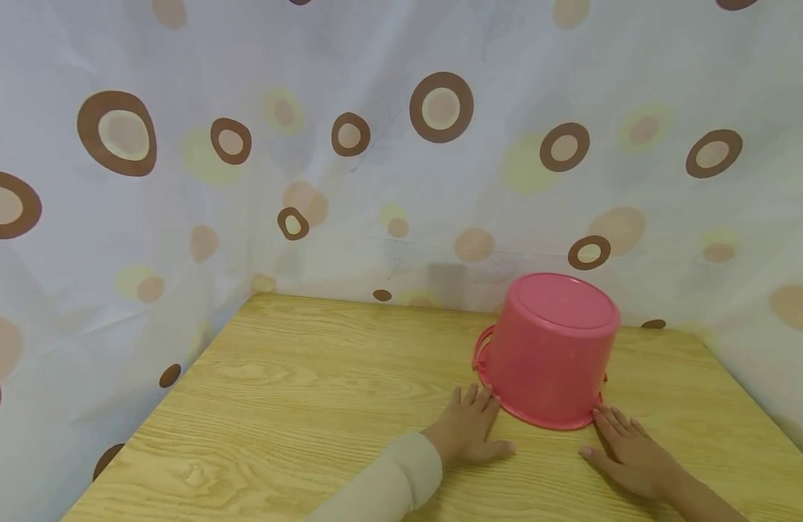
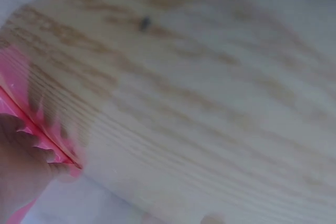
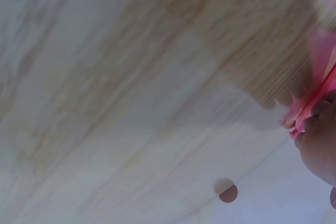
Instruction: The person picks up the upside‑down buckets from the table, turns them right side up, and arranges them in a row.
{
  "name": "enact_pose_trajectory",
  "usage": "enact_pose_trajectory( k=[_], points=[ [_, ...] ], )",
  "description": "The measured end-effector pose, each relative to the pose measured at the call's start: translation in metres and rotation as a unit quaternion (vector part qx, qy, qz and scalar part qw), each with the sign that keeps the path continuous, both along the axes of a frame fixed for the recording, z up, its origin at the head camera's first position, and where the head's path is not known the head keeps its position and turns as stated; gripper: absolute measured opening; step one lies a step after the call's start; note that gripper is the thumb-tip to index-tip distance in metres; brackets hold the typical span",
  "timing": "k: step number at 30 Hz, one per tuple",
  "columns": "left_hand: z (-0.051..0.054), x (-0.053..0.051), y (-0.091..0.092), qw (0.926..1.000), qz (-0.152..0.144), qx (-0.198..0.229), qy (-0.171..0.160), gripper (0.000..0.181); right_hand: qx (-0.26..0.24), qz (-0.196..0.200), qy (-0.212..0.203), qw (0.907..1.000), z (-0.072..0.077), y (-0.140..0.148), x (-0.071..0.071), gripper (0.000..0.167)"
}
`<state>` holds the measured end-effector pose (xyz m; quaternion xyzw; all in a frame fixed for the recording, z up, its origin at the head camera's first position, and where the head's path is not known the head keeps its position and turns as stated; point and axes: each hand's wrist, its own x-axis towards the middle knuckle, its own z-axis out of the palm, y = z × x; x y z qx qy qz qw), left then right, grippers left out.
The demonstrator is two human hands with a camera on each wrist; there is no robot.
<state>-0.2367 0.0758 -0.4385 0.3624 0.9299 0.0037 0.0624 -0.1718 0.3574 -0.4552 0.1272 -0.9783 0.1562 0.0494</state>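
A pink plastic bucket [image 1: 551, 366] stands upside down on the wooden table, its base facing up and its rim on the tabletop. The red handle [image 1: 481, 351] sticks out at the bucket's left. My left hand [image 1: 469, 428] lies palm down with fingers spread, fingertips by the rim's front left. At the front right, my right hand [image 1: 630, 453] rests likewise, its fingertips at the rim. Both wrist views show part of each hand against the pink rim [image 2: 39, 129]; what is under the bucket is hidden.
The wood-grained tabletop [image 1: 297, 406] extends to the left of the bucket. A white curtain [image 1: 388, 174] with brown and beige circles hangs behind the table and along both sides. A light sleeve [image 1: 401, 475] covers the left forearm.
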Motion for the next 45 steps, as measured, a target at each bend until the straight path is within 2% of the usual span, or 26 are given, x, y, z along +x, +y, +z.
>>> enact_pose_trajectory(
  k=[10,15,26,35,45],
  points=[
    [0.002,0.003,-0.006,0.9999,0.007,-0.01,0.005,0.08,0.019,0.006,0.007,0.9998,0.002,-0.005,-0.001,0.071],
    [0.001,0.002,-0.006,0.9999,0.006,-0.011,0.002,0.08,0.009,0.003,-0.013,0.9999,0.001,-0.003,-0.002,0.073],
    [-0.001,0.001,-0.014,1.0,0.0,-0.002,0.009,0.08,-0.003,0.007,-0.026,0.9996,0.003,-0.008,-0.003,0.074],
    [-0.004,0.001,-0.019,1.0,0.001,0.004,0.004,0.081,0.001,0.006,-0.018,0.9998,0.001,-0.013,-0.001,0.073],
    [0.001,0.003,-0.023,0.9999,-0.003,-0.009,0.012,0.079,0.005,0.013,-0.002,0.9999,0.001,-0.017,0.001,0.071]
  ],
)
